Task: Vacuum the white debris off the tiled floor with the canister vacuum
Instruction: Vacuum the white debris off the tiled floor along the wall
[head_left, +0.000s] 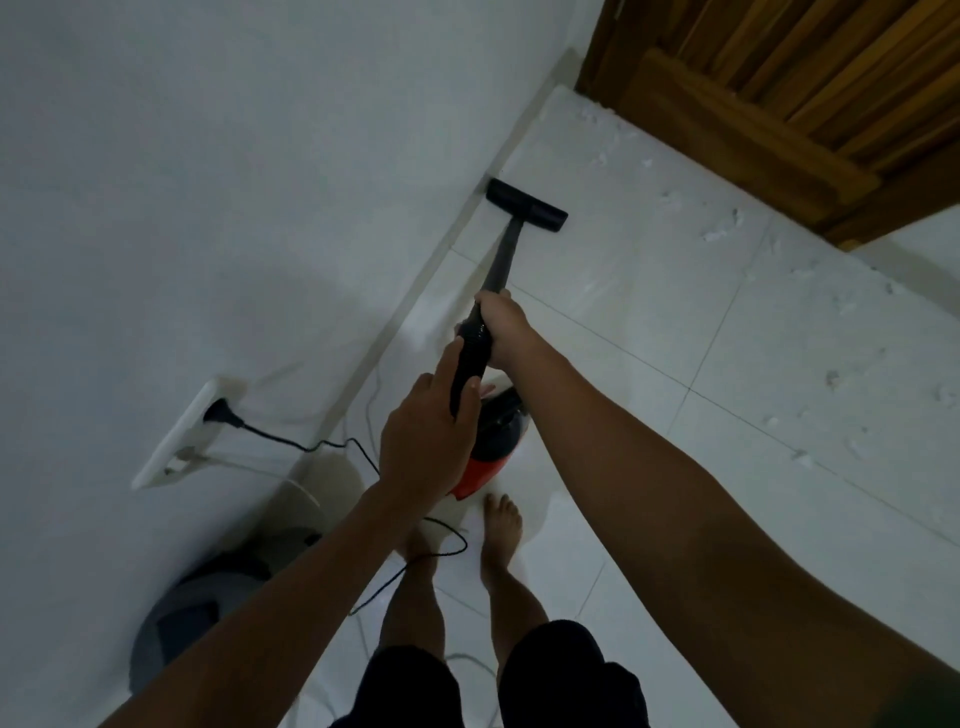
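My right hand (503, 327) grips the black wand (501, 260) of the vacuum just below its tube. My left hand (428, 441) holds the lower, thicker part of the wand's handle (470, 364), fingers curled round it. The black floor nozzle (525, 204) lies flat on the white tiled floor (649, 322) against the skirting of the wall. The red and black canister (491, 441) stands on the floor under my hands, partly hidden by them. White debris (719, 231) lies scattered over the tiles to the right of the nozzle, toward the door.
A wooden door (810, 104) closes the far right corner. A black plug sits in a wall socket (218, 413); its cable (415, 561) loops across the floor by my bare feet (501, 525). A grey and white round object (208, 613) stands by the wall at lower left.
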